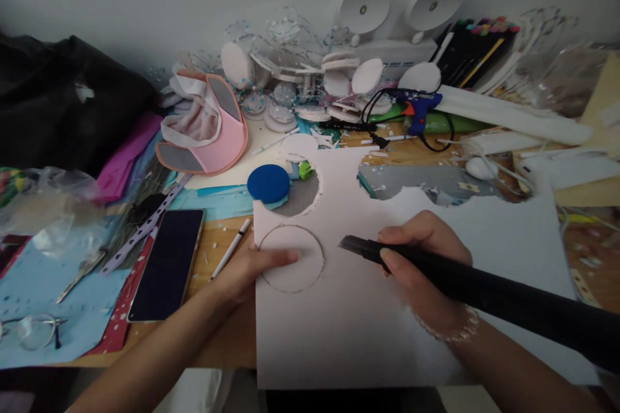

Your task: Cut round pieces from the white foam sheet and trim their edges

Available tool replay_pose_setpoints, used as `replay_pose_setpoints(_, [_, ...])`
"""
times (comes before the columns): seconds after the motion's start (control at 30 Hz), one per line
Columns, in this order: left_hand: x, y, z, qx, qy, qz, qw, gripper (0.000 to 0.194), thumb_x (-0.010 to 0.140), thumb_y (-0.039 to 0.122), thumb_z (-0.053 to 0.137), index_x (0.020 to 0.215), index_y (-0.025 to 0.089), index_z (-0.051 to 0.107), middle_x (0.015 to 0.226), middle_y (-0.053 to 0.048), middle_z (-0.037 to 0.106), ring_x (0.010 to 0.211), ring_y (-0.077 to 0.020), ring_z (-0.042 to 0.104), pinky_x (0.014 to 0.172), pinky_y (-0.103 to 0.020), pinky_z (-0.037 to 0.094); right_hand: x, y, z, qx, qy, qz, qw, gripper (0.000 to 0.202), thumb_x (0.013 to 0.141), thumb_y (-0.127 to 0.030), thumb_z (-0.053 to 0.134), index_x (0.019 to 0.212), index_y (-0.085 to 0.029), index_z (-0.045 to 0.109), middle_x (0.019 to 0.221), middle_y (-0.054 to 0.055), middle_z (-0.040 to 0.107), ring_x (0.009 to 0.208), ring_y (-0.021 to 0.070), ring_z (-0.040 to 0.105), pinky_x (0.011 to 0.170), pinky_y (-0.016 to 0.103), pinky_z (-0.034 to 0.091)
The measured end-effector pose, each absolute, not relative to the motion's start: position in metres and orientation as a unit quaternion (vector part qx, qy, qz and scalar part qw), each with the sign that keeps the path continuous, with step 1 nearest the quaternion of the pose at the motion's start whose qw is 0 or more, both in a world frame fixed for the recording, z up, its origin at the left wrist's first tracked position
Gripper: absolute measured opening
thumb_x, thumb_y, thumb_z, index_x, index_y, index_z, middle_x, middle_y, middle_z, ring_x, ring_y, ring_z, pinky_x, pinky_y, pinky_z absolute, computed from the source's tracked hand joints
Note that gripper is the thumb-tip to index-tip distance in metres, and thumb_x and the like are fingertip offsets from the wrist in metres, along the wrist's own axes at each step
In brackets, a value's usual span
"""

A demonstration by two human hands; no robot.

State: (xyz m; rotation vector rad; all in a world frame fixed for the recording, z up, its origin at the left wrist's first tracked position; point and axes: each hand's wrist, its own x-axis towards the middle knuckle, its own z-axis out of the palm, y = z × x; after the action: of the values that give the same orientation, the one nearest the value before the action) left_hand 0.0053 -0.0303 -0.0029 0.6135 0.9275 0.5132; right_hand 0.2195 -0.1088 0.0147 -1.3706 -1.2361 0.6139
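Observation:
A large white foam board (329, 335) lies in front of me, with rounded bites cut out of its far edge. A circle (293, 274) is outlined on its left part. My left hand (252, 267) pinches the board's left edge, thumb on top inside the circle, other fingers hidden beneath. Held in my right hand (423, 258) is a black utility knife (484, 287). Its blade points left over the board, right of the circle; I cannot tell whether the tip touches. A blue round disc (268, 184) sits just beyond the board's far-left corner.
A phone (167, 264), a white pen (230, 249) and scissors (81, 274) lie to the left, with glasses (33, 331) nearer me. Behind are a pink visor cap (208, 128), several white foam discs (367, 77), a blue glue gun (423, 112) and a twin-headed lamp (364, 9).

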Motion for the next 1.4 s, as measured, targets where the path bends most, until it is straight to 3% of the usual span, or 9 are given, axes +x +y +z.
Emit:
replay_pose_setpoints(0.3, [0.003, -0.033, -0.005, 0.318, 0.418, 0.250, 0.813, 0.035, 0.056, 0.019, 0.084, 0.089, 0.015, 0.073, 0.077, -0.007, 0.073, 0.062, -0.0184, 0.066, 0.061, -0.027, 0.054, 0.214, -0.111, 0.022, -0.593, -0.615, 0.207, 0.477, 0.008, 0.079, -0.024, 0.062, 0.082, -0.028, 0.057, 0.064, 0.000, 0.062, 0.054, 0.0166, 0.058, 0.046, 0.030, 0.044])
replay_pose_setpoints(0.6, [0.005, -0.032, -0.007, 0.314, 0.442, 0.252, 0.801, 0.037, 0.058, 0.023, 0.085, 0.091, 0.016, 0.071, 0.078, -0.006, 0.072, 0.065, -0.0189, 0.067, 0.061, -0.027, 0.055, 0.213, -0.109, 0.021, -0.579, -0.640, 0.196, 0.465, 0.011, 0.080, -0.022, 0.062, 0.087, -0.027, 0.055, 0.061, -0.003, 0.062, 0.051, 0.0143, 0.059, 0.045, 0.026, 0.044])
replay_pose_setpoints(0.83, [0.009, -0.036, -0.006, 0.346, 0.494, 0.313, 0.733, 0.049, 0.061, 0.036, 0.083, 0.103, 0.018, 0.066, 0.077, -0.004, 0.071, 0.059, -0.0166, 0.063, 0.057, -0.026, 0.052, 0.214, -0.106, 0.024, -0.565, -0.663, 0.196, 0.450, 0.015, 0.080, -0.019, 0.060, 0.090, -0.026, 0.050, 0.057, -0.006, 0.059, 0.046, 0.0115, 0.058, 0.042, 0.021, 0.043])
replay_pose_setpoints(1.07, [0.011, -0.035, -0.011, 0.378, 0.534, 0.334, 0.679, 0.045, 0.061, 0.051, 0.079, 0.084, 0.016, 0.066, 0.068, -0.003, 0.066, 0.052, -0.0145, 0.058, 0.053, -0.025, 0.048, 0.213, -0.105, 0.024, -0.556, -0.670, 0.224, 0.438, 0.017, 0.079, -0.019, 0.062, 0.087, -0.026, 0.049, 0.056, -0.008, 0.058, 0.040, 0.0080, 0.053, 0.041, 0.019, 0.040])
replay_pose_setpoints(1.4, [0.010, -0.036, -0.014, 0.365, 0.534, 0.326, 0.689, 0.042, 0.063, 0.052, 0.078, 0.080, 0.015, 0.065, 0.069, -0.004, 0.066, 0.053, -0.0134, 0.058, 0.051, -0.022, 0.047, 0.213, -0.107, 0.020, -0.581, -0.655, 0.220, 0.431, 0.012, 0.078, -0.023, 0.066, 0.083, -0.025, 0.055, 0.061, -0.005, 0.064, 0.045, 0.0094, 0.056, 0.044, 0.021, 0.041])
